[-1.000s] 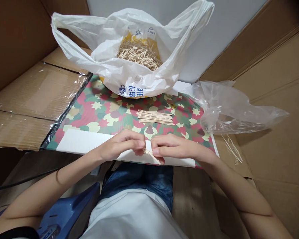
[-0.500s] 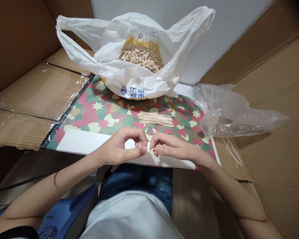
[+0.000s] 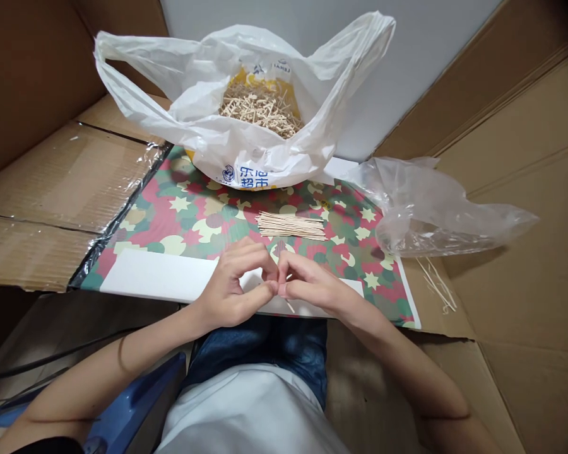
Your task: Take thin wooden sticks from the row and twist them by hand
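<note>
My left hand (image 3: 239,284) and my right hand (image 3: 315,287) meet fingertip to fingertip over the near edge of the table. Both pinch what looks like a thin pale stick (image 3: 289,306), and one end pokes out below the fingers. The rest of it is hidden between the fingertips. Just beyond my hands, a neat bundle of thin pale sticks (image 3: 291,226) lies flat on the camouflage-patterned tabletop (image 3: 208,211). Behind that stands an opened white plastic bag (image 3: 293,154) holding a heap of short pale pieces (image 3: 260,108).
On the right lies a crumpled clear plastic bag (image 3: 435,211), with a few loose pale strands (image 3: 436,284) on cardboard near it. Cardboard panels (image 3: 525,221) rise at the right, and taped cardboard (image 3: 52,183) borders the left. A blue plastic object (image 3: 137,391) sits below, at lower left.
My fingertips have come together, covering the pale twisted bits that showed between them. My right hand has moved left. The view has shifted slightly.
</note>
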